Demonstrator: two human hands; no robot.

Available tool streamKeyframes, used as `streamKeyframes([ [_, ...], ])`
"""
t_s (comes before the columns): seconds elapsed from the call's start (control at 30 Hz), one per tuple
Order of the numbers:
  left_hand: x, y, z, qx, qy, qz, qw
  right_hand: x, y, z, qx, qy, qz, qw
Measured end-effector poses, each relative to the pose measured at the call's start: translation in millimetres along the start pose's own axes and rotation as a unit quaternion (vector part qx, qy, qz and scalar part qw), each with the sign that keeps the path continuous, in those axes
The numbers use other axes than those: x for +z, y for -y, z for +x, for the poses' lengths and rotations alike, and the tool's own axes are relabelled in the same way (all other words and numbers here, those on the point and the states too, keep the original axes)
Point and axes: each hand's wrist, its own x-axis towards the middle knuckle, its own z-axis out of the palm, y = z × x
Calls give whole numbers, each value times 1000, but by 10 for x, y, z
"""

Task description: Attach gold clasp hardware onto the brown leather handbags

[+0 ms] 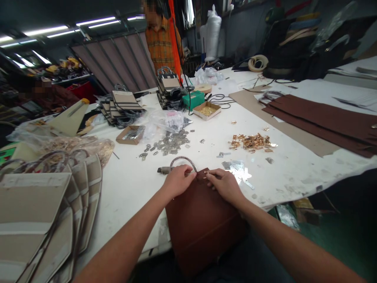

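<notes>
White table (206, 129) carries my brown bag (203, 224), half over the near edge. My left hand (178, 181) pinches its top beside the handle (182, 159); my right hand (225, 184) pinches a small gold clip (209, 173). If either grip loosens, I think the bag may slide off.

no text, label, brand or number can be read anywhere. the green box (193, 99) shows no legible print at this size, and the small carton (206, 110) beside it is plain. the bags (123, 103) stacked on the table (138, 184) carry stripes only, no lettering.
</notes>
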Motion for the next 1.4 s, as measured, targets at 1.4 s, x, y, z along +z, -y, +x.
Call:
streamKeyframes([
  [1.4,-52,-423,-203,-78,129,-203,968,-208,258,-497,-170,-62,-219,959],
])
